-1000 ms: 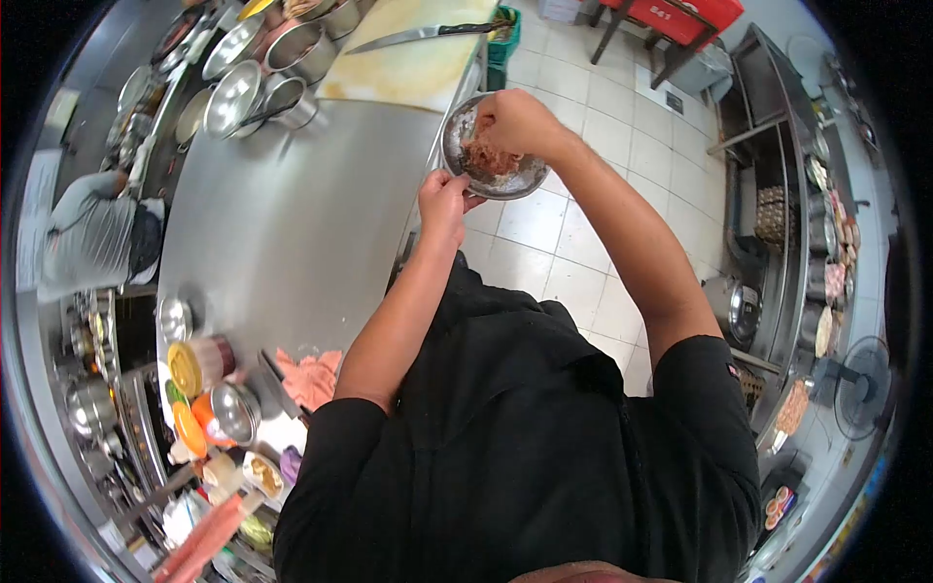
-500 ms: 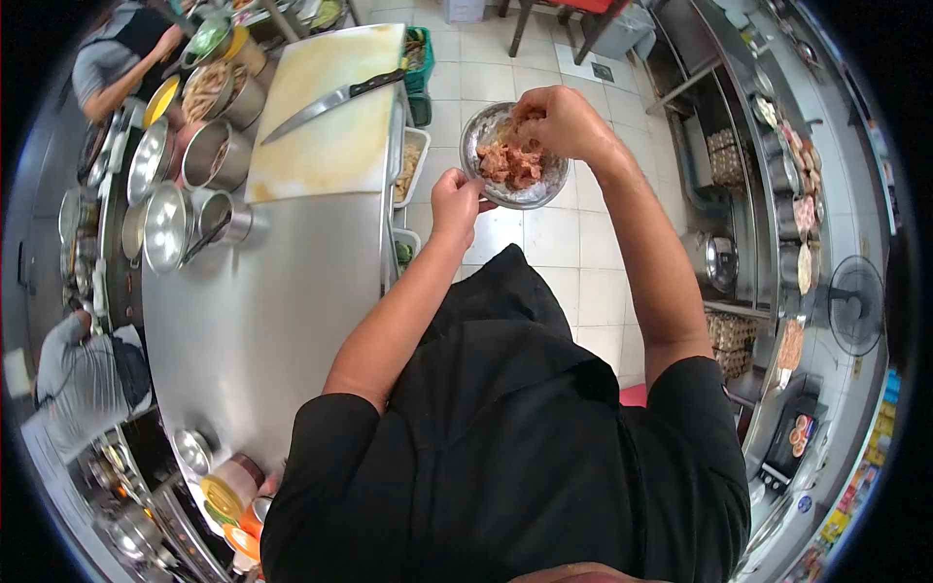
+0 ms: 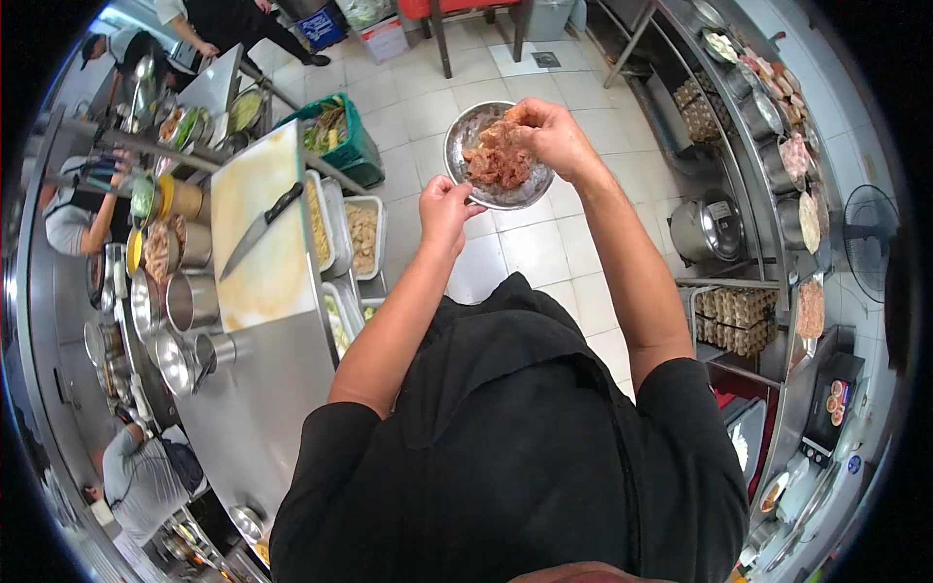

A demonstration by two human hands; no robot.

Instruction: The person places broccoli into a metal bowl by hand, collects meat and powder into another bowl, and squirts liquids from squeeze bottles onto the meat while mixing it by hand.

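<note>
A steel mixing bowl (image 3: 461,136) is held out in front of me above the tiled floor. My left hand (image 3: 447,208) grips its near left rim, thumb on top and fingers underneath. Chunks of raw reddish meat (image 3: 498,163) lie together inside, with a pale wet film on the bowl's wall. From the right side my right hand (image 3: 550,138) reaches over the rim, its fingers closed on some of the meat at the top of the pile. Parts of those fingertips are hidden.
On the steel counter (image 3: 255,389) to my left, a knife (image 3: 260,231) lies on a cutting board (image 3: 274,167). A green crate (image 3: 352,146) and food tubs (image 3: 364,238) stand beside it. Racks with egg trays (image 3: 734,321) and a pot (image 3: 708,231) line the right. Several people are at the left.
My view has shifted, so the counter, board and crate appear lower and farther left. The right hand has drawn up slightly towards the bowl's far right rim, with meat at its fingers.
</note>
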